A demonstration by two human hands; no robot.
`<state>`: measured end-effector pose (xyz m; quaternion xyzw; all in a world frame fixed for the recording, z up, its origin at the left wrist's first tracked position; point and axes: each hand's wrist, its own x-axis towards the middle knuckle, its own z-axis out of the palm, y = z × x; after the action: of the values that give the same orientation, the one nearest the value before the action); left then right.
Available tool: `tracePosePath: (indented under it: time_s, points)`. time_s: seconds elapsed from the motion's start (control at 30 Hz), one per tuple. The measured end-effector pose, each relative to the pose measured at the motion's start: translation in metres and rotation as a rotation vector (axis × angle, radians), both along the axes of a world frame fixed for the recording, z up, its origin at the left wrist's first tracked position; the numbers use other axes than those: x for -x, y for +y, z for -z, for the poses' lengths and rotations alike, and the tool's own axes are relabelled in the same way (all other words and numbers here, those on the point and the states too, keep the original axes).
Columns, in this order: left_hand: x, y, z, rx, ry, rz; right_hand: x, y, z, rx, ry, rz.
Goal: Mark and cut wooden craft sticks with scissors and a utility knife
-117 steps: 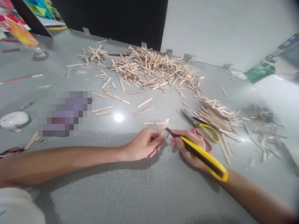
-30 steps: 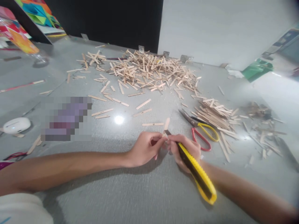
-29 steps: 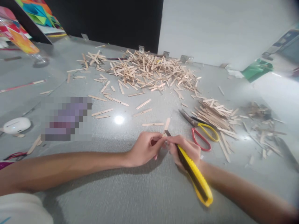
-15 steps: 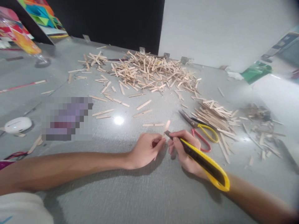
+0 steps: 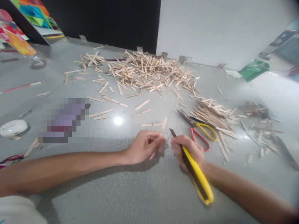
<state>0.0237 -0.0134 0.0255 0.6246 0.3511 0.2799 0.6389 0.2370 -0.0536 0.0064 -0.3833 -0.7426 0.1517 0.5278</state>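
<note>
My left hand (image 5: 146, 146) rests low over the grey table, thumb and fingers pinched at the lower end of a short wooden stick (image 5: 164, 125). The stick points away from me, its pinched end largely hidden by my fingertips. Beside it, another wooden stick (image 5: 151, 125) lies flat. My right hand (image 5: 189, 149) is closed around a yellow and black utility knife (image 5: 195, 175). Its dark blade points up and left, a little to the right of the pinched stick and apart from it.
A large heap of wooden sticks (image 5: 149, 70) lies at the back, with a neater pile of sticks (image 5: 210, 113) on the right. Scissors (image 5: 196, 124) with red and yellow handles lie beyond my right hand. At left are a white mouse (image 5: 14, 127) and a blurred-out purple object (image 5: 66, 119).
My right hand has drawn the knife back from the stick, and the blade now stands clear of it, the handle steeper. My left hand stays pinched in nearly the same place.
</note>
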Motion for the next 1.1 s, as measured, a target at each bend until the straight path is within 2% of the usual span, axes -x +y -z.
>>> tracePosePath:
  time_s: [0.1, 0.3, 0.5, 1.1]
  points:
    - [0.0, 0.001, 0.0, 0.02, -0.014, -0.005, 0.001, 0.002, -0.003, 0.052, 0.004, 0.003]
    - [-0.001, 0.0, -0.001, 0.032, -0.033, -0.011, 0.008, 0.002, -0.011, 0.123, 0.011, -0.087]
    - [-0.002, -0.001, -0.002, 0.043, -0.051, -0.015, 0.009, 0.002, -0.012, 0.162, 0.022, -0.077]
    - [-0.001, -0.003, 0.006, 0.001, -0.031, -0.044, 0.005, -0.001, -0.006, 0.071, -0.128, -0.045]
